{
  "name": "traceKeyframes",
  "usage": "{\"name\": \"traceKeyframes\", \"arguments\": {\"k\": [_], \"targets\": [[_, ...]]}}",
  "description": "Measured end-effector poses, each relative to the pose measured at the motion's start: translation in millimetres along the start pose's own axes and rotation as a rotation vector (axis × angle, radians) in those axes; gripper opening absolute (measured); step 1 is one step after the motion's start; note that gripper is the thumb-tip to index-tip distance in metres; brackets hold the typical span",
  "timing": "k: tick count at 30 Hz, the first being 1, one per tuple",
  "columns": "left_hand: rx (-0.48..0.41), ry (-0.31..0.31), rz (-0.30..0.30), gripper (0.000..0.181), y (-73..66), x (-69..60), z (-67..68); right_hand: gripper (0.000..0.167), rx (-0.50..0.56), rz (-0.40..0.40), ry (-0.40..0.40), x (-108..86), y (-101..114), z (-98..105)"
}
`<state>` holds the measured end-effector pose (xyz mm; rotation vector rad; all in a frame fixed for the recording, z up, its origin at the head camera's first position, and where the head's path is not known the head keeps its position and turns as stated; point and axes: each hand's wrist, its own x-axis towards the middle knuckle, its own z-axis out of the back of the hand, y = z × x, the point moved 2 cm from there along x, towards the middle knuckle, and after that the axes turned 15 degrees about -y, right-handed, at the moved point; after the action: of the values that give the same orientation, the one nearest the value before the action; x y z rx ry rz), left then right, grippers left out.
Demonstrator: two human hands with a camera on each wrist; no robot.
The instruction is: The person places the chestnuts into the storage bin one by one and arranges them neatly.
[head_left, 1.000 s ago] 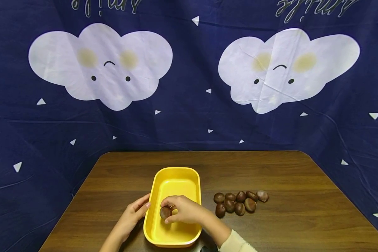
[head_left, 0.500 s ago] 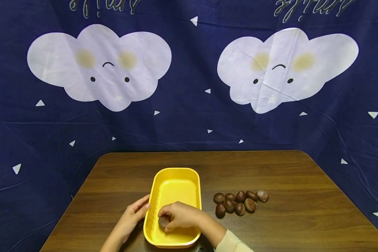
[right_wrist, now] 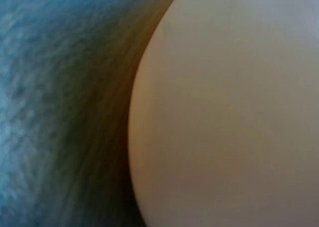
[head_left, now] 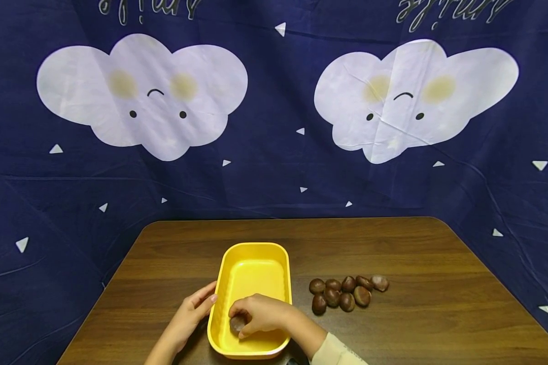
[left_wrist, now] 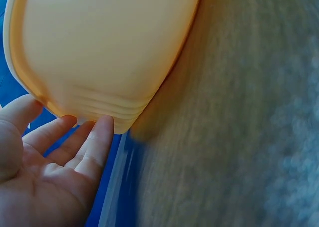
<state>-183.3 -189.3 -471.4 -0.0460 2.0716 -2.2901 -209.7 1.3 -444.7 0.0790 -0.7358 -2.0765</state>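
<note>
In front of me hangs a dark blue cloth (head_left: 274, 116). I see two white clouds (head_left: 141, 104) on it, upside down, with yellow cheeks (head_left: 122, 84). Little white triangles (head_left: 280, 29) and curly writing (head_left: 456, 11) are there too. My brown table (head_left: 438, 324) has round far corners (head_left: 438, 223).

The word "smile" can be read twice in outlined script on the dark blue cloth (head_left: 274, 203), upside down and partly cut by the upper edge of the head view, once (head_left: 149, 9) above the left cloud (head_left: 143, 96) and once (head_left: 456, 11) above the right cloud (head_left: 415, 101).
</note>
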Motion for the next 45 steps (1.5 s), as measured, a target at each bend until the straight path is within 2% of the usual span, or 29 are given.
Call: {"name": "traceKeyframes", "arguments": {"k": [10, 22, 30, 33, 40, 42, 45], "targets": [[0.007, 0.001, 0.001, 0.055, -0.4, 0.3, 0.5, 0.037, 0.137, -0.058, -0.038, 1.4, -0.4, 1.7], [-0.007, 0.016, -0.008, 0.054, 0.7, 1.2, 0.9, 0.039, 0.256, -0.038, -0.207, 1.3, -3.6, 12.2], [-0.005, 0.012, -0.016, 0.054, 1.2, 0.9, 1.1, 0.04, 0.293, -0.018, -0.329, -2.1, -3.7, 22.1], [-0.004, 0.002, -0.019, 0.053, 1.2, 0.7, 0.7, 0.042, 0.294, -0.024, -0.371, -4.6, -0.6, 28.9], [0.006, 0.003, -0.019, 0.052, -1.1, -0.2, 0.3, 0.044, 0.341, -0.074, -0.416, -17.0, 24.2, 65.0], [0.008, 0.0, -0.015, 0.053, -1.6, -0.4, 0.4, 0.045, 0.346, -0.097, -0.429, -20.2, 23.5, 70.5], [-0.002, -0.003, -0.006, 0.053, -1.4, -0.3, 0.4, 0.047, 0.332, -0.107, -0.461, -24.2, 4.6, 68.5]]}}
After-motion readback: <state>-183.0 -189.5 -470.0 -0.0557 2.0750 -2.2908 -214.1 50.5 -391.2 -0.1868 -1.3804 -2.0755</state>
